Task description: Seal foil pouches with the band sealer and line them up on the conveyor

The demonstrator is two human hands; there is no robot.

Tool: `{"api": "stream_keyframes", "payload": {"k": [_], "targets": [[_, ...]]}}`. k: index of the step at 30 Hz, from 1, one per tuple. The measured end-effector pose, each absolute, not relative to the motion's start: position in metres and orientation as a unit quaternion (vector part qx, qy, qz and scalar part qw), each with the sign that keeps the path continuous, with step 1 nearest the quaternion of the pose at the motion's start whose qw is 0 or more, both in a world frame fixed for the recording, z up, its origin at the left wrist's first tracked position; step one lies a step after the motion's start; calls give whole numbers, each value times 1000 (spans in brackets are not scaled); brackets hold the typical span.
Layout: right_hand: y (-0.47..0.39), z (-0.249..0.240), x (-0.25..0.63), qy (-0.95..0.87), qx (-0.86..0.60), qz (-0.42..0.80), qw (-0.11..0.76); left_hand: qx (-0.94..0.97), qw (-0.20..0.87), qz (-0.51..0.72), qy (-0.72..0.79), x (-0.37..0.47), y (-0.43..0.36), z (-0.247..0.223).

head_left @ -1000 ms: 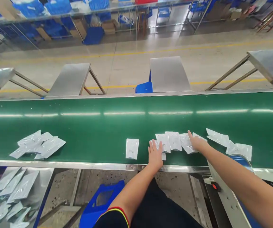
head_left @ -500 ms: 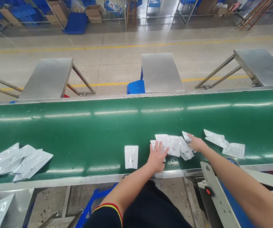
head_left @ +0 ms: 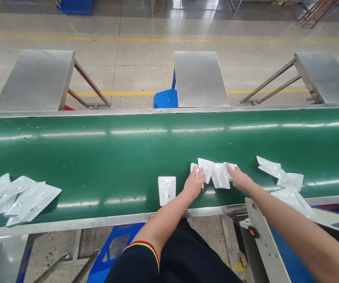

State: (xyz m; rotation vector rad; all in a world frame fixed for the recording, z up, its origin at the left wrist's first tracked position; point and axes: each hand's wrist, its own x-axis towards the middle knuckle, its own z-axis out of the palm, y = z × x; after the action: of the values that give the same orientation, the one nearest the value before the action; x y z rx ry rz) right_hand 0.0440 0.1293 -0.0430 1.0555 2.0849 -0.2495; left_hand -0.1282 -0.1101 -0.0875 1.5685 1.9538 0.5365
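Note:
Several flat white pouches lie on a green conveyor belt (head_left: 98, 165). My left hand (head_left: 193, 184) rests with fingers apart on the left end of a short overlapping row, touching a tilted white pouch (head_left: 206, 168). At the row's right end, the fingers of my right hand (head_left: 240, 179) are closed on the edge of another pouch (head_left: 232, 166); the thumb is mostly hidden. Between the hands lies an upright pouch (head_left: 220, 177). A single pouch (head_left: 167, 190) lies apart, left of my left hand.
A fanned pile of pouches (head_left: 36, 202) lies on the belt's left end. More pouches (head_left: 290, 181) lie to the right, one large pouch (head_left: 293, 200) beside my right forearm. A machine with a white side plate (head_left: 268, 239) stands at lower right. Metal tables (head_left: 200, 78) line the far side.
My right hand has moved slightly left, and the row between my hands is shorter and more bunched. Another pouch now shows beside my right forearm. The view has tilted downward.

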Motion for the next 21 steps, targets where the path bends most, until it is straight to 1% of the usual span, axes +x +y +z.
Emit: {"api": "stream_keyframes", "payload": {"k": [4,7,9,12,16,19,21], "targets": [[190,-14,37,800,467,-84,366,555,313,231,735,-169,-91,-64],[206,0,30,795,503,-80,329,506,309,269,759,-192,-95,-38],[194,-5,23,796,507,-101,316,464,291,300,781,-201,-111,-23],[160,-28,12,781,510,-151,329,397,281,315,815,-208,-149,-10],[128,-49,5,759,522,-184,343,327,301,286,849,-211,-199,-9],[123,-50,7,749,528,-205,344,292,294,276,868,-213,-222,-12],[124,-47,10,740,547,-216,326,279,285,278,874,-214,-233,-12]]}}
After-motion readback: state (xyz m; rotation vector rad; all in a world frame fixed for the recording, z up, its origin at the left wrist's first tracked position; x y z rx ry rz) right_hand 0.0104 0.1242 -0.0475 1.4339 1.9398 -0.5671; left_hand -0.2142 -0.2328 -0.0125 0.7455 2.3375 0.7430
